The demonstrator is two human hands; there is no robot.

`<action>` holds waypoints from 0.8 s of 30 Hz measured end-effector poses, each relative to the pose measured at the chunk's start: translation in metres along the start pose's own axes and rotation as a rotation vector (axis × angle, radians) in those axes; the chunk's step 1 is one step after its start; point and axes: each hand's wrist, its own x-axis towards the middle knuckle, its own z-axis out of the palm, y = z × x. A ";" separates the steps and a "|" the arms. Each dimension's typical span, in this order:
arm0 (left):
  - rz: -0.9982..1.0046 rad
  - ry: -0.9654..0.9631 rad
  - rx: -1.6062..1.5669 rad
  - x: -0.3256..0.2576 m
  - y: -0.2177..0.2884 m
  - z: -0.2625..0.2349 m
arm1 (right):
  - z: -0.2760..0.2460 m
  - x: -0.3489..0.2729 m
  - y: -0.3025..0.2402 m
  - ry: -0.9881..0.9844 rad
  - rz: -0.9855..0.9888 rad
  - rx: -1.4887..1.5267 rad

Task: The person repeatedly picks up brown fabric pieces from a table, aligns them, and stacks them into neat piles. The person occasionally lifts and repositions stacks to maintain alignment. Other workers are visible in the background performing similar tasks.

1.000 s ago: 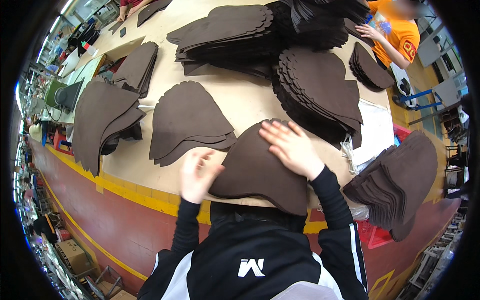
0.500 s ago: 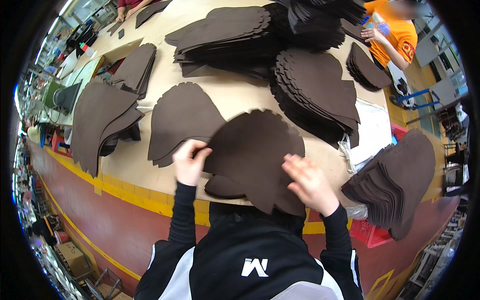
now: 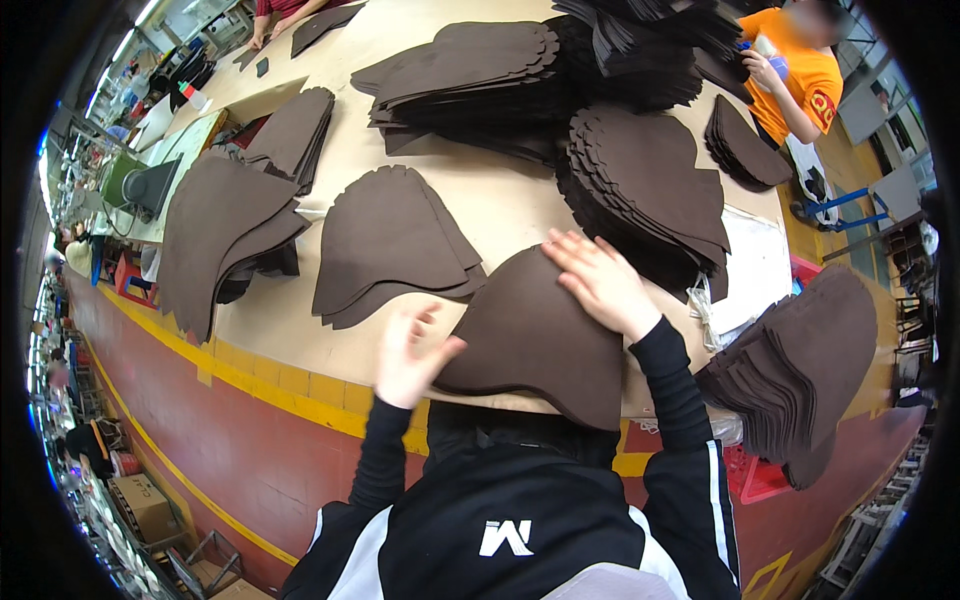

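Note:
A dark brown cut piece (image 3: 540,335), bell-shaped with a curved lower edge, lies on the tabletop in front of me. My right hand (image 3: 605,285) rests flat on its upper right edge, fingers stretched out. Just off its left edge is my left hand (image 3: 408,352), slightly blurred, thumb and fingers apart and nothing in them. To the left, a thin group of similar brown pieces (image 3: 390,245) lies with notched top edges. Beyond my right hand stands a thick, fanned stack of brown pieces (image 3: 650,180).
Another brown stack (image 3: 215,230) overhangs the left table edge. A fanned stack (image 3: 800,360) sits at right above a red crate (image 3: 755,475). Large piles (image 3: 470,80) fill the far middle. A person in orange (image 3: 800,65) stands at far right; another person's hands (image 3: 268,30) are at far left.
The piece in front of me has gone from raised and tilted to lying flat. My left hand has let go of its edge. My right hand has moved up onto its top.

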 end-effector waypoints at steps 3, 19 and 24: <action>0.064 -0.054 0.064 -0.006 -0.003 0.028 | -0.015 -0.008 0.005 0.088 0.051 -0.074; 0.008 0.078 0.006 0.015 0.005 0.034 | -0.025 -0.110 -0.064 0.025 -0.013 0.104; 0.123 0.277 -0.046 0.017 0.002 0.032 | -0.030 -0.102 -0.067 0.076 -0.012 0.104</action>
